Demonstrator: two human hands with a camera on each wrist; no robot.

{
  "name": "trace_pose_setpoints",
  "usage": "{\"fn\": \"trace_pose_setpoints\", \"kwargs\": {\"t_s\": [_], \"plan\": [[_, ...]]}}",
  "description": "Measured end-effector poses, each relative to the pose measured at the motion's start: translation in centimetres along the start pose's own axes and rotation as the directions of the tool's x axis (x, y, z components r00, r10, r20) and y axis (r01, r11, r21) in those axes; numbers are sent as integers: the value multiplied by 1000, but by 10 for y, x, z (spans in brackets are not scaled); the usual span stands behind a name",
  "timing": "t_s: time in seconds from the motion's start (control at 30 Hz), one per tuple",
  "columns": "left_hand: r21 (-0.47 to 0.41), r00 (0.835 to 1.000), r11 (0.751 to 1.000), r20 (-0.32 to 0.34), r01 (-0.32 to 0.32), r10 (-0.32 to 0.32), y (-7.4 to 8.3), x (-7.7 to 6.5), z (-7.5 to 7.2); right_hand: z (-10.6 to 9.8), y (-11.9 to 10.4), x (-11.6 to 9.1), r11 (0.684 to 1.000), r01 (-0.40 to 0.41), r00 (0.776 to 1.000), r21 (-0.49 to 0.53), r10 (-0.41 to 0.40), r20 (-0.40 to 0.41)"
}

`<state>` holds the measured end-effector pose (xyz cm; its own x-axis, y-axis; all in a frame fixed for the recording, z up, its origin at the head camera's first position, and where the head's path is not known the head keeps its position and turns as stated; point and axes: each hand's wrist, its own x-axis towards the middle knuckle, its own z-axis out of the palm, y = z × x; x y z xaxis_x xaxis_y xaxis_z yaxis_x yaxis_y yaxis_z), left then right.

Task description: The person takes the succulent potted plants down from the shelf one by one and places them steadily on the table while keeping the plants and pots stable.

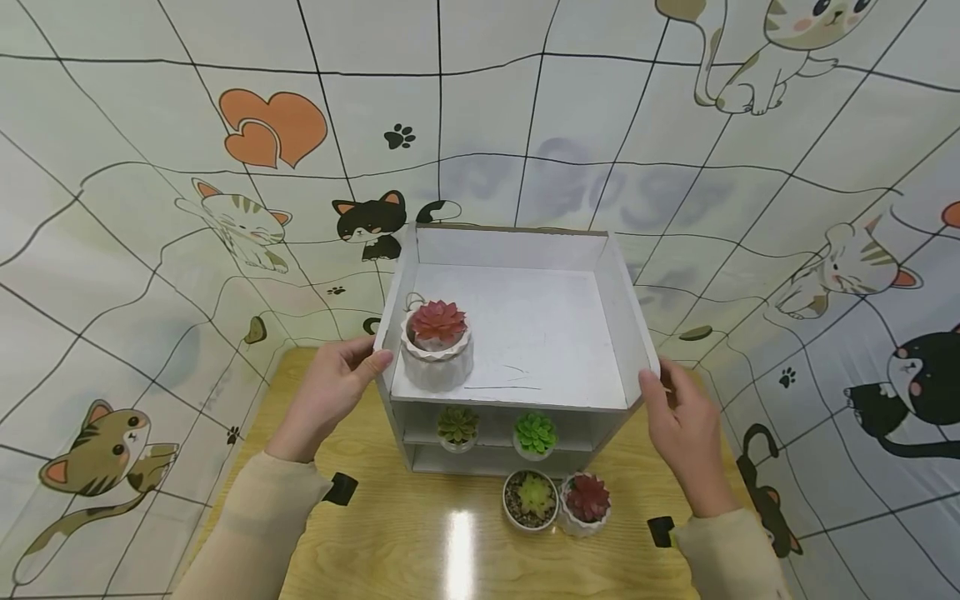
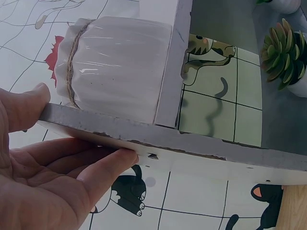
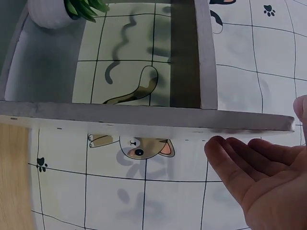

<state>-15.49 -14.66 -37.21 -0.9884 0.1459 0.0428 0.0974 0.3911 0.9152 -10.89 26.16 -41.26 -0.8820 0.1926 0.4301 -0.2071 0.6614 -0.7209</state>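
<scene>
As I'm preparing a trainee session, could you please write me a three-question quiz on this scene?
1. How many potted plants stand on the table in front of the white shelf unit?
2. True or false: the twine-tied pot on the unit's top level holds a red succulent.
3. Fill in: the person's left grip holds the unit's ____ side.

Key: 1. two; 2. true; 3. left.

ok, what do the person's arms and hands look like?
Left sleeve and right sleeve: plain cream, long. Left hand and right hand: bare, no gloves or rings visible. Small black piece beside each sleeve; can't tell if attached.
</scene>
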Motion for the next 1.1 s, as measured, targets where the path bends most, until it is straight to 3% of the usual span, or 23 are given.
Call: {"fn": "trace_pose_setpoints", "kwargs": {"t_s": [0.23, 0.43, 0.67, 0.93, 1.1], "plan": [[-9, 1000, 1000, 5, -5, 5, 0, 0, 1, -4, -1, 8, 1000, -2, 999, 0, 2, 40], [-14, 1000, 1000, 8, 0, 0, -1, 0, 1, -10, -7, 15, 996, -82, 990, -32, 85, 112], [-12, 1000, 1000, 7, 12, -11, 0, 1, 0, -18, -8, 28, 989, -148, 968, -7, 146, 203], [-8, 1000, 1000, 1, 8, -8, 0, 0, 0, -24, -12, 33, 967, -253, 919, 31, 230, 319], [-18, 1000, 1000, 3, 12, -12, 1, 0, 0, -25, -16, 32, 968, -250, 918, 29, 228, 325]]}}
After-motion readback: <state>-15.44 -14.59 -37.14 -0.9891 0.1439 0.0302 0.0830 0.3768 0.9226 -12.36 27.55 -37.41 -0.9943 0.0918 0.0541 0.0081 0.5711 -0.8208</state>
